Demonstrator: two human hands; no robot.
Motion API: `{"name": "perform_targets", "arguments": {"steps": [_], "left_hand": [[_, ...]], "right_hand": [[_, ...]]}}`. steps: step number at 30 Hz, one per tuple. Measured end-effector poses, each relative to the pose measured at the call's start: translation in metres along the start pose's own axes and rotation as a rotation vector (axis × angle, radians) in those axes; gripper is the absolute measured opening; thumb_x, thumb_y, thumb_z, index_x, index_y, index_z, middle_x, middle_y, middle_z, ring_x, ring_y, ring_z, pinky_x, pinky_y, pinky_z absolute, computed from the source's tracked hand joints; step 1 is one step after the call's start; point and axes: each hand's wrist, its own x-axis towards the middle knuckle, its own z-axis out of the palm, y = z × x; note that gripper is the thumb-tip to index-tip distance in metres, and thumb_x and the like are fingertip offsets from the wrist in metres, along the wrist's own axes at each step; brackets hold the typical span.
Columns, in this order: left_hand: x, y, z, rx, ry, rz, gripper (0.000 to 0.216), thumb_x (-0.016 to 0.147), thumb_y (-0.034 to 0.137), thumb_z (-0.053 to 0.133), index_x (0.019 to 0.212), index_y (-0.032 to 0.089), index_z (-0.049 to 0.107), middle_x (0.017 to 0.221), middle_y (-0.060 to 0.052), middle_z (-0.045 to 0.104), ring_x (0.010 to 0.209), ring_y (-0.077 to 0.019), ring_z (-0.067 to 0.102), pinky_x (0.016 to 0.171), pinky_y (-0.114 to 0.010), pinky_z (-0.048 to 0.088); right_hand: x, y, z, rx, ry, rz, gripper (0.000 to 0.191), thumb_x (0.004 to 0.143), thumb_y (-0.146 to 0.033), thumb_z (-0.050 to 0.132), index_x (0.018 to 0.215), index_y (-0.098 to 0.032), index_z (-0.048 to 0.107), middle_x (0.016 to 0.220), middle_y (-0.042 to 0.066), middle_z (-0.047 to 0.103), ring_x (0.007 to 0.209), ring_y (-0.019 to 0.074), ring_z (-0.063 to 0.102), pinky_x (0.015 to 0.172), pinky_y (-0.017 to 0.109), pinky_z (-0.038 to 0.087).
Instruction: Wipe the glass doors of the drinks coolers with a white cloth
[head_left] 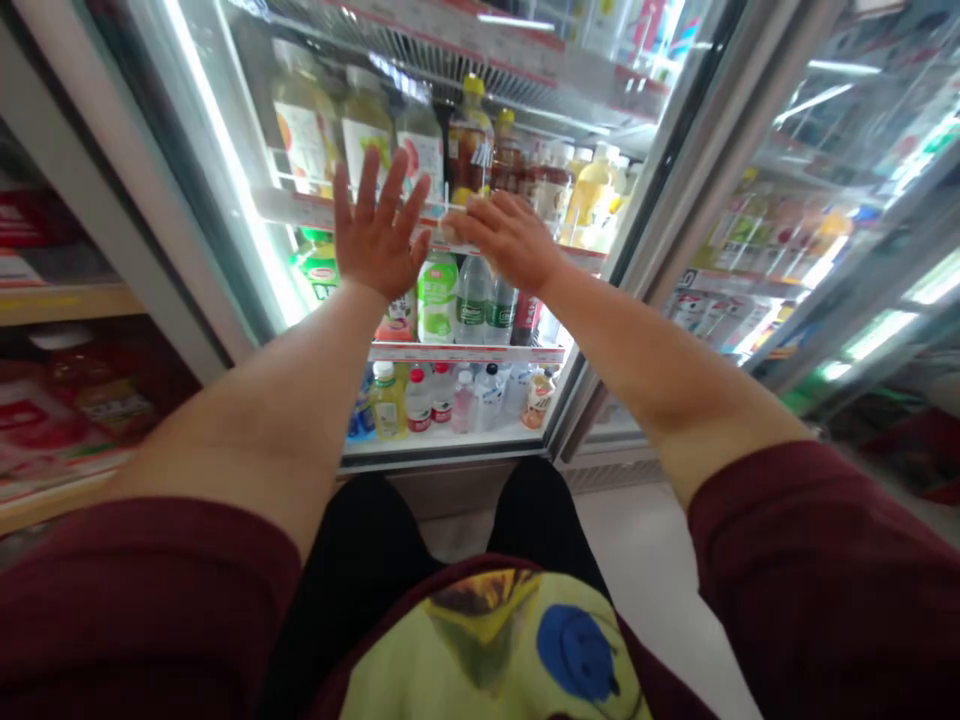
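Note:
My left hand [381,228] is raised in front of a glass-front drinks fridge, its fingers spread and nothing in them. Just behind its fingertips stand large bottles with white labels, one a pale juice bottle [367,112]. My right hand [510,238] is beside it, fingers bent and pressed together, in front of a shelf edge [585,262]. Something pale shows under its fingertips, too blurred to name. Above that hand stands a brown drink bottle with a yellow cap [471,145]. Whether either hand touches the glass, I cannot tell.
A lower shelf holds a green-labelled bottle [437,300] and clear water bottles [471,300]. Small bottles, one with a red cap [418,402], line the bottom. A metal door frame [712,170] rises at right. Another shelf [67,305] with drinks is at left. Pale floor [645,570] lies below.

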Motion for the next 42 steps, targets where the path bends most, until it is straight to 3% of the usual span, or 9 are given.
{"name": "perform_targets", "arguments": {"steps": [6, 13, 20, 25, 27, 32, 34, 38, 42], "left_hand": [[0.001, -0.001, 0.0, -0.015, -0.015, -0.006, 0.078, 0.089, 0.068, 0.03, 0.15, 0.02, 0.034, 0.164, 0.011, 0.008, 0.149, -0.0061, -0.02, 0.121, -0.045, -0.025], [0.002, 0.003, -0.004, -0.006, -0.058, -0.043, 0.071, 0.091, 0.058, 0.04, 0.152, 0.024, 0.032, 0.164, 0.01, 0.008, 0.15, -0.0076, -0.015, 0.121, -0.046, -0.024], [-0.006, -0.002, -0.005, 0.003, -0.004, 0.003, 0.066, 0.093, 0.059, 0.035, 0.15, 0.027, 0.035, 0.163, 0.012, 0.008, 0.152, -0.012, -0.011, 0.124, -0.05, -0.017], [-0.04, -0.021, -0.02, 0.068, 0.078, -0.063, 0.065, 0.096, 0.059, 0.033, 0.153, 0.029, 0.033, 0.165, 0.01, 0.002, 0.154, -0.0206, -0.006, 0.125, -0.055, -0.01], [-0.056, -0.035, -0.029, 0.144, 0.122, -0.08, 0.064, 0.097, 0.057, 0.034, 0.155, 0.032, 0.029, 0.165, 0.01, 0.0, 0.154, -0.0234, -0.006, 0.125, -0.057, -0.008], [-0.082, -0.069, -0.041, 0.283, 0.214, -0.121, 0.067, 0.098, 0.057, 0.027, 0.158, 0.028, 0.018, 0.166, 0.005, -0.007, 0.154, -0.0291, -0.008, 0.123, -0.063, -0.001], [-0.086, -0.074, -0.039, 0.252, 0.191, -0.145, 0.07, 0.097, 0.06, 0.026, 0.158, 0.024, 0.022, 0.167, 0.001, -0.003, 0.153, -0.0315, -0.007, 0.123, -0.064, -0.001], [-0.092, -0.075, -0.033, 0.192, 0.156, -0.196, 0.075, 0.094, 0.065, 0.03, 0.155, 0.022, 0.029, 0.166, -0.004, 0.003, 0.152, -0.0364, -0.006, 0.12, -0.067, -0.005], [-0.096, -0.078, -0.029, 0.211, 0.162, -0.186, 0.066, 0.097, 0.057, 0.035, 0.157, 0.035, 0.021, 0.165, 0.005, -0.003, 0.152, -0.0292, -0.01, 0.122, -0.067, -0.003]], "right_hand": [[0.009, 0.036, -0.014, -0.07, 0.362, 0.503, 0.047, 0.099, -0.026, 0.032, 0.141, -0.016, 0.05, 0.131, 0.014, 0.058, 0.12, 0.0266, 0.048, 0.108, 0.046, 0.04], [-0.069, 0.01, 0.015, -0.023, -0.137, -0.087, 0.041, 0.102, -0.022, 0.031, 0.132, -0.025, 0.058, 0.122, 0.008, 0.065, 0.111, 0.022, 0.056, 0.101, 0.042, 0.045], [-0.091, 0.063, 0.008, -0.113, 0.438, 0.498, 0.043, 0.096, -0.025, 0.037, 0.134, -0.014, 0.054, 0.122, 0.015, 0.062, 0.117, 0.029, 0.055, 0.105, 0.052, 0.045], [-0.12, 0.038, 0.025, -0.035, 0.054, 0.131, 0.04, 0.096, -0.027, 0.042, 0.133, -0.027, 0.058, 0.121, 0.011, 0.067, 0.111, 0.0281, 0.062, 0.099, 0.049, 0.05], [-0.112, 0.039, 0.025, -0.03, 0.089, 0.172, 0.041, 0.097, -0.031, 0.043, 0.135, -0.031, 0.056, 0.121, 0.01, 0.067, 0.112, 0.028, 0.062, 0.098, 0.05, 0.05], [-0.063, 0.026, 0.034, -0.024, 0.569, 0.553, 0.05, 0.099, -0.029, 0.03, 0.147, -0.023, 0.044, 0.131, 0.014, 0.058, 0.123, 0.0305, 0.056, 0.101, 0.057, 0.045], [-0.051, -0.003, 0.047, 0.014, 0.51, 0.476, 0.049, 0.099, -0.025, 0.031, 0.146, -0.025, 0.047, 0.128, 0.014, 0.061, 0.12, 0.0301, 0.057, 0.1, 0.055, 0.047], [-0.03, -0.053, 0.057, 0.049, 0.05, -0.027, 0.05, 0.097, -0.023, 0.043, 0.143, -0.04, 0.048, 0.13, 0.005, 0.062, 0.117, 0.0255, 0.059, 0.097, 0.045, 0.051], [0.015, -0.038, 0.041, 0.102, 0.184, 0.195, 0.051, 0.098, -0.029, 0.04, 0.149, -0.034, 0.041, 0.136, 0.011, 0.053, 0.128, 0.0334, 0.051, 0.101, 0.055, 0.046]]}}
